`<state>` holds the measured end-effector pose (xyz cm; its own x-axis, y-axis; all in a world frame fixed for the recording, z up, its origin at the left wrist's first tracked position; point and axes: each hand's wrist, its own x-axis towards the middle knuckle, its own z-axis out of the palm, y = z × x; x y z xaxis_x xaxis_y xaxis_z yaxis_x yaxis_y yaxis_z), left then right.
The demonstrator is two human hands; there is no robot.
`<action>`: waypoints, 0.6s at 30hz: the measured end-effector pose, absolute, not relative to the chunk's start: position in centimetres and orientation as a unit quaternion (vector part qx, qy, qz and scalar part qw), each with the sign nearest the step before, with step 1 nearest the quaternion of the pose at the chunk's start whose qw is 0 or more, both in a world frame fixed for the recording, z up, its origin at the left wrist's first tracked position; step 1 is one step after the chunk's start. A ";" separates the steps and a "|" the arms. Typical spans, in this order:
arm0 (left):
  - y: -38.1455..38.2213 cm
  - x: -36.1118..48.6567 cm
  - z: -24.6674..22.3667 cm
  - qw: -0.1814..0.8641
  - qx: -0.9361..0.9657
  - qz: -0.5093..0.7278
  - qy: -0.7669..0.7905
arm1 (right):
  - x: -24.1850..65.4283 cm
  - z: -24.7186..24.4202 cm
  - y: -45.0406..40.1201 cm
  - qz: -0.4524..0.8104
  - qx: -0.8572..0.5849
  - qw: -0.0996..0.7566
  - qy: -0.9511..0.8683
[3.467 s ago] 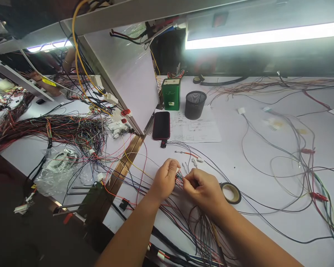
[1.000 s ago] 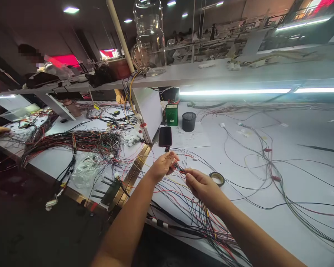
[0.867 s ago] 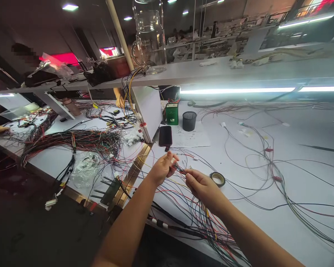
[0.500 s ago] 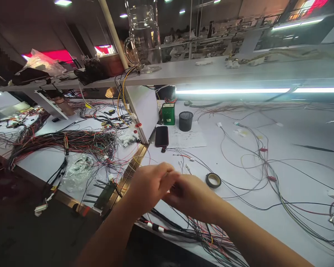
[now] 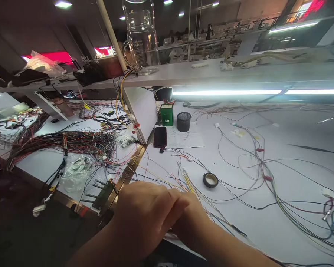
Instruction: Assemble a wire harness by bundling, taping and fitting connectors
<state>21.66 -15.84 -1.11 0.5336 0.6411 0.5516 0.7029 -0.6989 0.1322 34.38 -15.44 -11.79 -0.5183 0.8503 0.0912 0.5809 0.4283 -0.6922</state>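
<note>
- Yellow wires (image 5: pixel 187 183) lie on the white tabletop (image 5: pixel 300 128) just beyond the person's hands, their loose ends pointing away.
- Left hand (image 5: pixel 146 207) and right hand (image 5: pixel 193 220) are together, fingers bent; whether they grip anything cannot be told.
- Black tape roll (image 5: pixel 205 180) lies flat, right of the wires.
- Farther back, a green box (image 5: pixel 166 115) stands beside a mesh cup (image 5: pixel 183 123).

Open tabletop (image 5: pixel 210 150) right of the paper (image 5: pixel 183 140), yellow wires (image 5: pixel 188 184) and tape roll (image 5: pixel 205 180) nearer, partition (image 5: pixel 141 111) blocking leftward
</note>
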 end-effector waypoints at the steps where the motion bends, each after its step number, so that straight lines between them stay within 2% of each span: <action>1: -15.9 21.6 -1.1 0.052 -0.874 -0.292 -0.385 | 34.5 -12.1 -15.6 0.318 -0.432 0.241 -0.809; 3: -16.0 21.6 -1.0 0.049 -0.871 -0.296 -0.389 | 35.0 -12.5 -16.0 0.342 -0.427 0.262 -0.795; 8: -16.3 21.4 -0.8 0.030 -0.864 -0.286 -0.414 | 36.2 -14.3 -16.9 0.413 -0.411 0.250 -0.773; 11: -16.7 20.9 -0.4 0.022 -0.856 -0.298 -0.422 | 36.7 -16.3 -17.3 0.400 -0.407 0.242 -0.784; 18: -17.1 19.9 0.7 0.005 -0.835 -0.326 -0.443 | 37.4 -19.5 -18.1 0.349 -0.461 0.157 -0.801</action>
<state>19.90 -17.10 0.70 0.3938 0.7368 0.5496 0.7436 -0.6068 0.2807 37.36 -18.11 -19.54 -0.5260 0.8476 -0.0698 0.6276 0.3315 -0.7044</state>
